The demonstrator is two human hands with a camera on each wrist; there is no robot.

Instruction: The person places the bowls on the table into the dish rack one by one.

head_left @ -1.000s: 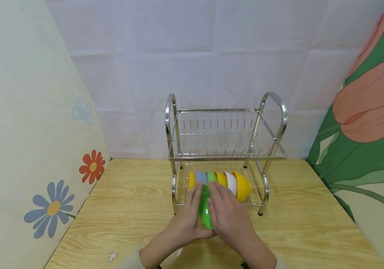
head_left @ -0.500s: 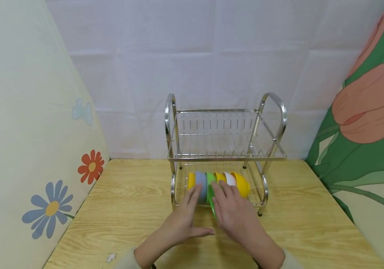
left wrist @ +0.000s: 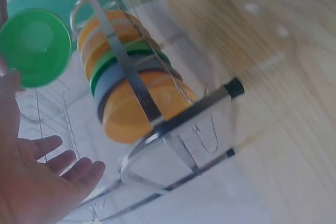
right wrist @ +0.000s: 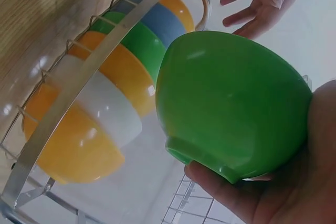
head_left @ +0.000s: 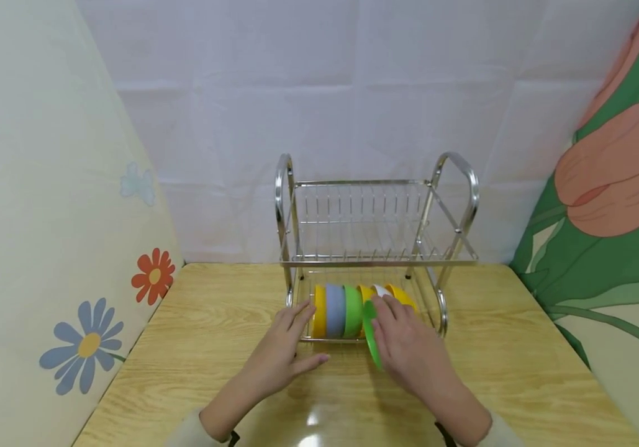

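My right hand [head_left: 411, 347] grips a green bowl [head_left: 372, 335], tipped on its side, in front of the rack's lower tier. In the right wrist view the fingers of that hand curl round the bowl's base [right wrist: 202, 156]. My left hand [head_left: 274, 360], fingers spread, holds nothing near the rack's front left corner. Behind the hands a row of nested bowls lies on edge on the lower tier: a yellow bowl [head_left: 320, 313] at the left, then a blue-grey bowl [head_left: 335, 310], another green bowl [head_left: 353, 311], and yellow and white ones partly hidden by my right hand.
The two-tier chrome dish rack [head_left: 379, 263] stands on the wooden table [head_left: 230, 310] near the back wall. Upright wire dividers line its upper tier. A flowered panel [head_left: 89, 345] stands on the left, and a tulip-patterned panel [head_left: 615, 167] on the right.
The green bowl, earlier between both hands, has moved right in my right hand. My left hand has let go of it and moved left, leaving the left bowls of the row in sight.
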